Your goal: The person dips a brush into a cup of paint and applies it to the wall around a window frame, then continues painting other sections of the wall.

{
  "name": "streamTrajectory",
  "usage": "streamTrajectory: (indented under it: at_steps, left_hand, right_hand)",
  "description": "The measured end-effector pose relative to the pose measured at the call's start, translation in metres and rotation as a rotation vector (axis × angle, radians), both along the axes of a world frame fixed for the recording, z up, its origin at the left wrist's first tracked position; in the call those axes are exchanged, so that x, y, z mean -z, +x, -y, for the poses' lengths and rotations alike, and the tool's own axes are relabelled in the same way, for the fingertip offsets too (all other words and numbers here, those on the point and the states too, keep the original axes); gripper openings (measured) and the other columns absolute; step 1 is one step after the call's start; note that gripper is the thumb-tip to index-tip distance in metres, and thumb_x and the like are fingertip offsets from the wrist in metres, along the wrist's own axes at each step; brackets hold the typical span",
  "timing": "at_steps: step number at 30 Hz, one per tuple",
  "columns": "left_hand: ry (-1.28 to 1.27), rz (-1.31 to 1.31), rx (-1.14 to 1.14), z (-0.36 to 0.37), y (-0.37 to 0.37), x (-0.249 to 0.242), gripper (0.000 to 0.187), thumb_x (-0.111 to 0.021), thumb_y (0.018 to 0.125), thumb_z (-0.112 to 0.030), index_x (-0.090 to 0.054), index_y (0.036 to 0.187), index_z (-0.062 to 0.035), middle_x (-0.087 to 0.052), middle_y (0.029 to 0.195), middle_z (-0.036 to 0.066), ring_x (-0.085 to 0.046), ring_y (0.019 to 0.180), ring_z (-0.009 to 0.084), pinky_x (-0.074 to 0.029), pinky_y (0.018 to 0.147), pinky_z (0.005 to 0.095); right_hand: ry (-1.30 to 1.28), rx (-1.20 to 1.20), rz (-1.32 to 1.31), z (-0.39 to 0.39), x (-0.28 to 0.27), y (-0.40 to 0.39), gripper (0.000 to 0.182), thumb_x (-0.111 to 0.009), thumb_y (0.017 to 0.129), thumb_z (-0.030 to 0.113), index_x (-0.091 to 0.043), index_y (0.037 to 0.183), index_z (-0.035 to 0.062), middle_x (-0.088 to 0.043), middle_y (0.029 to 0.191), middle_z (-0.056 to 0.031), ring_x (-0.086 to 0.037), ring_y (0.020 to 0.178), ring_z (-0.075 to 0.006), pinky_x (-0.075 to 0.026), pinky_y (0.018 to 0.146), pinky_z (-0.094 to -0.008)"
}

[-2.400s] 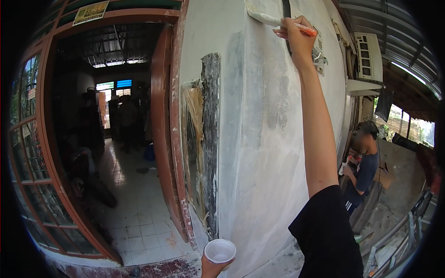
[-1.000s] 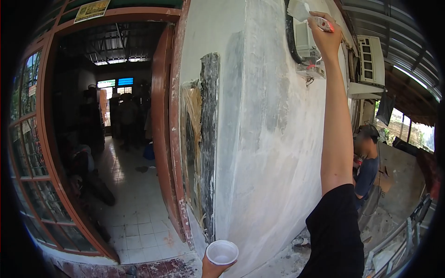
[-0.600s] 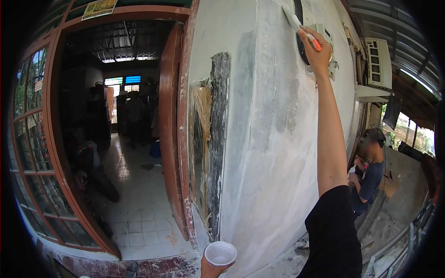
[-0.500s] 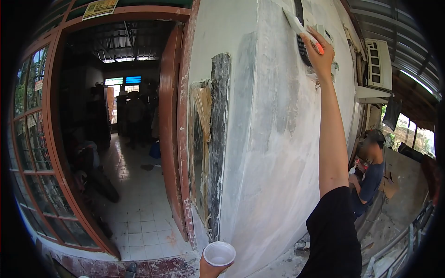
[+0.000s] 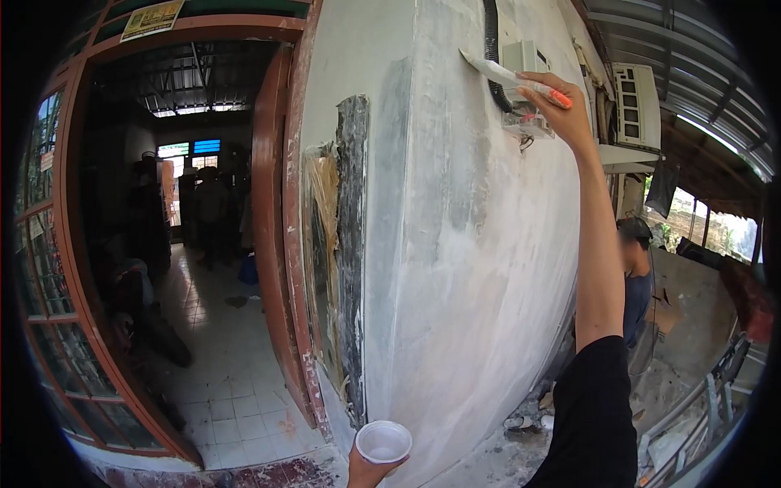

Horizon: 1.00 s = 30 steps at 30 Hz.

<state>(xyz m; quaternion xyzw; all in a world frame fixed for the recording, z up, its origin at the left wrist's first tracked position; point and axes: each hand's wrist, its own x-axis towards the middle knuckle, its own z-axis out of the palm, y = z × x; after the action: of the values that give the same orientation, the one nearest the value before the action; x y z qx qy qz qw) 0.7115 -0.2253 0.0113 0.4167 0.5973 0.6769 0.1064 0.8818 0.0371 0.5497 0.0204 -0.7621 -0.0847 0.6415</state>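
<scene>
High up at the wall corner, my right hand (image 5: 563, 104) grips a paintbrush (image 5: 498, 73) with an orange handle end. Its pale, white-coated head points up and left, the tip at the wall (image 5: 455, 187) just left of a black corrugated hose (image 5: 491, 37). Beside and below the fingers are a pale wall box (image 5: 525, 57) and a clear-covered fitting (image 5: 529, 126). Low in the view, my left hand (image 5: 368, 472) holds a round white plastic cup (image 5: 384, 443) upright, its inside whitish. The wall is patchy grey and white.
To the left, a brown door (image 5: 268, 203) stands open beside a paned window (image 5: 49, 268). A dark vertical strip (image 5: 352, 244) runs up the wall. At right are an air-conditioner unit (image 5: 636, 106), another person (image 5: 637, 276) and stacked metal bars (image 5: 708, 407).
My right hand has come down slightly, and the paintbrush has turned from steep to nearly level. The view has shifted right. The cup stays in my left hand.
</scene>
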Motion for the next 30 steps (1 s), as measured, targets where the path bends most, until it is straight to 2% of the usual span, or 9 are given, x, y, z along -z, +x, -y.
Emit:
streamTrajectory:
  at_steps: [2, 3, 8, 14, 17, 22, 25, 28, 30]
  left_hand:
    - [0.001, 0.000, 0.033, -0.004, -0.001, 0.006, 0.072, -0.086, 0.055, -0.012, -0.050, 0.116, -0.0017, -0.062, 0.103, 0.011, -0.060, 0.095, 0.0206, -0.048, 0.084, 0.0339]
    - [0.005, -0.003, 0.031, -0.005, 0.000, 0.007, 0.072, -0.086, 0.055, -0.012, -0.050, 0.116, -0.0017, -0.062, 0.103, 0.011, -0.060, 0.095, 0.0206, -0.048, 0.084, 0.0339]
    - [0.016, -0.068, 0.020, 0.001, 0.004, -0.009, 0.071, -0.085, 0.057, -0.011, -0.050, 0.117, -0.0019, -0.062, 0.103, 0.010, -0.060, 0.095, 0.0203, -0.048, 0.085, 0.0335]
    - [-0.013, 0.090, 0.048, 0.023, 0.003, -0.024, 0.072, -0.088, 0.052, -0.011, -0.051, 0.112, 0.0013, -0.062, 0.105, 0.010, -0.060, 0.097, 0.0193, -0.048, 0.087, 0.0341]
    - [-0.010, 0.094, 0.062, 0.022, 0.000, -0.018, 0.072, -0.088, 0.052, -0.012, -0.051, 0.112, 0.0010, -0.062, 0.105, 0.010, -0.060, 0.098, 0.0194, -0.048, 0.088, 0.0342]
    - [0.001, 0.041, 0.081, 0.016, 0.006, -0.023, 0.071, -0.086, 0.054, -0.011, -0.050, 0.115, -0.0005, -0.062, 0.104, 0.010, -0.060, 0.097, 0.0195, -0.048, 0.087, 0.0337]
    - [0.050, 0.016, 0.075, 0.008, 0.007, -0.011, 0.071, -0.085, 0.056, -0.010, -0.050, 0.117, -0.0016, -0.062, 0.104, 0.010, -0.060, 0.096, 0.0199, -0.048, 0.086, 0.0333]
    - [0.051, 0.049, 0.087, 0.014, 0.006, -0.011, 0.071, -0.085, 0.056, -0.010, -0.050, 0.117, -0.0015, -0.062, 0.104, 0.010, -0.060, 0.096, 0.0197, -0.048, 0.086, 0.0333]
    - [0.020, 0.087, 0.092, 0.019, 0.006, -0.012, 0.072, -0.086, 0.055, -0.009, -0.050, 0.117, -0.0016, -0.062, 0.105, 0.010, -0.059, 0.096, 0.0197, -0.048, 0.086, 0.0333]
  right_hand:
    - [0.025, -0.203, -0.091, 0.011, -0.011, 0.012, 0.026, -0.073, 0.078, 0.019, -0.069, 0.100, 0.0073, -0.068, 0.082, -0.0049, -0.059, 0.067, -0.0068, -0.046, 0.062, -0.0188]
    - [0.053, -0.115, -0.152, 0.016, -0.016, 0.016, 0.025, -0.073, 0.078, 0.018, -0.069, 0.101, 0.0078, -0.069, 0.087, -0.0059, -0.062, 0.074, -0.0067, -0.047, 0.068, -0.0193]
    - [0.257, -0.101, -0.331, 0.021, -0.047, -0.035, 0.029, -0.074, 0.076, 0.021, -0.069, 0.102, 0.0102, -0.070, 0.090, -0.0074, -0.062, 0.078, -0.0091, -0.047, 0.072, -0.0217]
    - [0.083, -0.119, -0.284, 0.020, -0.011, -0.067, 0.029, -0.076, 0.073, 0.023, -0.070, 0.098, 0.0117, -0.069, 0.091, -0.0073, -0.063, 0.075, -0.0131, -0.047, 0.072, -0.0233]
    - [0.065, -0.039, -0.046, 0.033, 0.000, -0.030, 0.027, -0.075, 0.074, 0.022, -0.070, 0.098, 0.0092, -0.069, 0.090, -0.0073, -0.061, 0.074, -0.0111, -0.046, 0.071, -0.0224]
    - [0.034, -0.093, -0.168, 0.048, -0.033, -0.014, 0.027, -0.074, 0.076, 0.021, -0.070, 0.100, 0.0090, -0.069, 0.092, -0.0071, -0.061, 0.076, -0.0099, -0.046, 0.072, -0.0227]
    - [0.226, -0.127, -0.240, 0.055, -0.051, -0.047, 0.028, -0.074, 0.076, 0.022, -0.069, 0.101, 0.0115, -0.069, 0.093, -0.0072, -0.062, 0.076, -0.0145, -0.047, 0.072, -0.0239]
    - [0.267, -0.068, -0.211, 0.052, -0.032, -0.078, 0.029, -0.074, 0.075, 0.020, -0.069, 0.102, 0.0127, -0.068, 0.094, -0.0082, -0.062, 0.077, -0.0165, -0.047, 0.073, -0.0248]
    - [0.149, -0.172, -0.189, 0.044, -0.013, -0.079, 0.030, -0.075, 0.074, 0.018, -0.068, 0.103, 0.0113, -0.068, 0.095, -0.0073, -0.062, 0.079, -0.0143, -0.047, 0.073, -0.0246]
